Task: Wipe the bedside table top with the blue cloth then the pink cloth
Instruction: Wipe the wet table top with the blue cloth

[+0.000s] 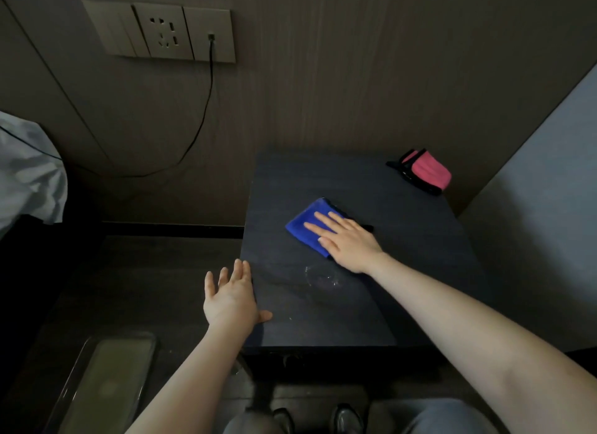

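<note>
Right hand (347, 239): laid flat on blue cloth (305, 226), fingers straight.
Left hand (231, 296): open, at bedside table (403, 239) left edge.
Pink cloth (429, 171): placed at far right corner.

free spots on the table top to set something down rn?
Bare: the back-left stretch of the table behind the blue cloth, and the right side in front of the pink cloth. Front centre has a wet smear. Taken: the middle, under the right hand; the left hand covers the left edge.
</note>
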